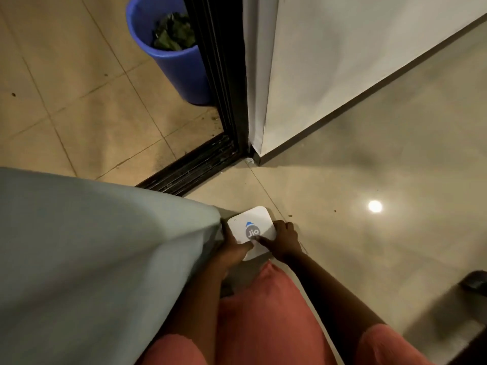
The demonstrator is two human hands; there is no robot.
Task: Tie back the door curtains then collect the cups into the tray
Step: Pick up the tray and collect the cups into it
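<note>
A pale blue-grey curtain [92, 246] fills the lower left and hangs down past my left arm. On the floor beside it lies a flat white square box [250, 222] with a round grey logo. My left hand [234, 248] grips its left edge, thumb on top, partly hidden by the curtain. My right hand [283, 239] grips the right edge, thumb across the top by the logo. No cups or tray are in view.
A black sliding-door track [200, 164] and door frame [224, 75] divide the tiled floor. A blue bucket [179, 61] with dark leaves stands beyond the threshold. A white wall [342, 61] runs to the right. A dark object [474, 283] sits at the right edge.
</note>
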